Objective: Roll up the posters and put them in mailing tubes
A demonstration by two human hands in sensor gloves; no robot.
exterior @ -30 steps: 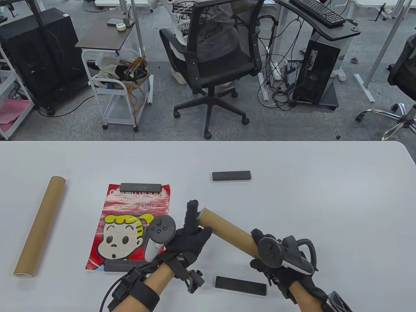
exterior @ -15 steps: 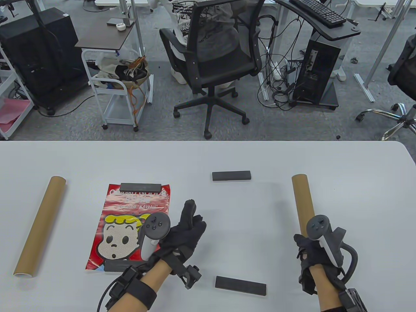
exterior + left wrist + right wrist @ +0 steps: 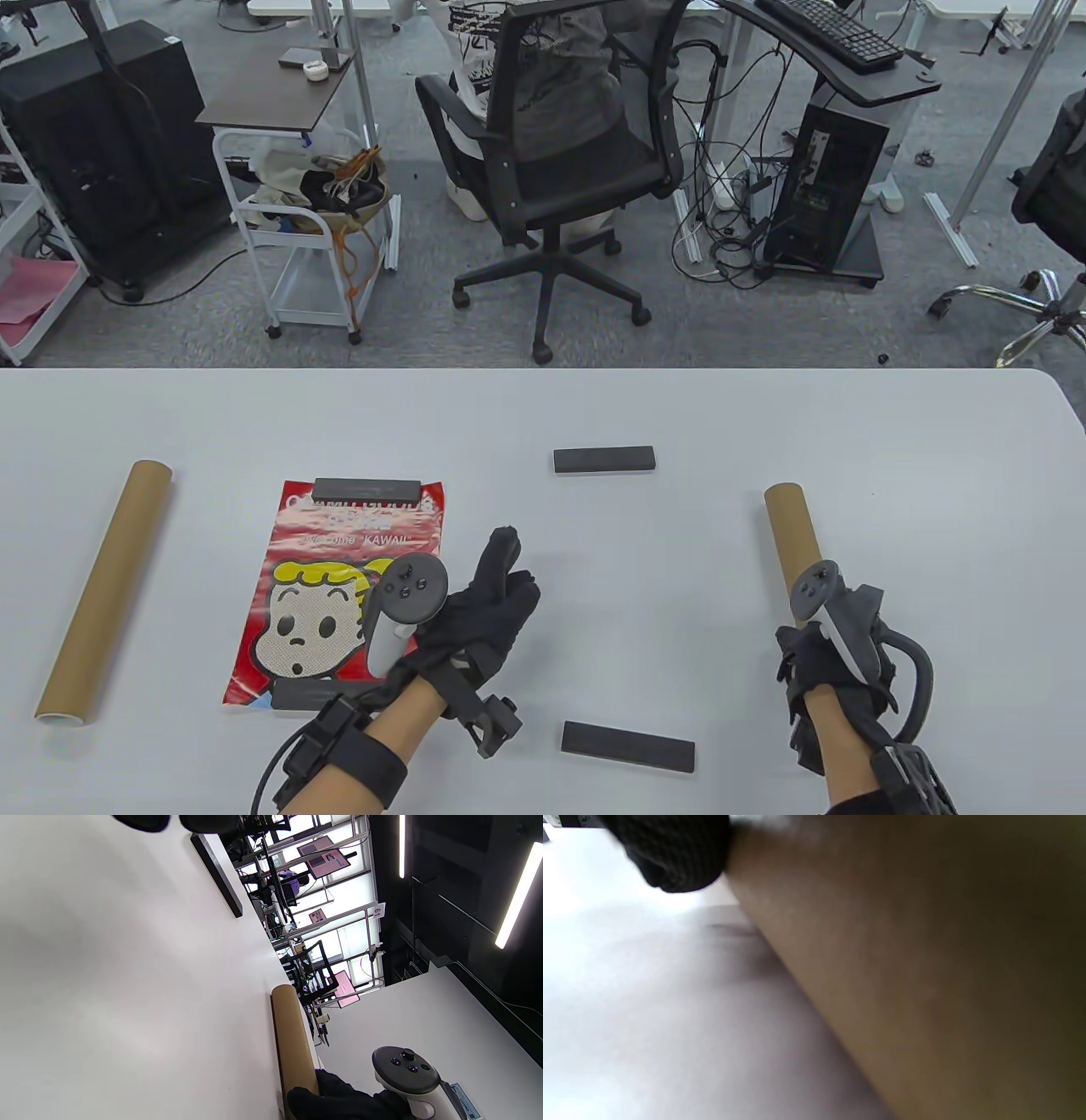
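Note:
A brown mailing tube (image 3: 789,539) lies at the table's right, pointing away from me. My right hand (image 3: 808,658) grips its near end; the left wrist view shows the glove (image 3: 339,1099) curled over the tube (image 3: 292,1035). The tube (image 3: 925,984) fills the blurred right wrist view, with a fingertip (image 3: 674,853) beside it. My left hand (image 3: 501,586) is empty, fingers straight, just right of the red cartoon poster (image 3: 339,586). The poster lies flat, with a black bar on its far edge (image 3: 366,489) and another on its near edge (image 3: 305,694). A second tube (image 3: 102,590) lies far left.
Two loose black bars lie on the white table (image 3: 891,424), one at centre far (image 3: 604,459) and one near the front edge (image 3: 628,745). Beyond the table's far edge stand an office chair (image 3: 560,153), a cart and desks.
My left hand let go of the tube's open end. My right hand swung the tube from the table's centre to the right side, then drew it slightly nearer.

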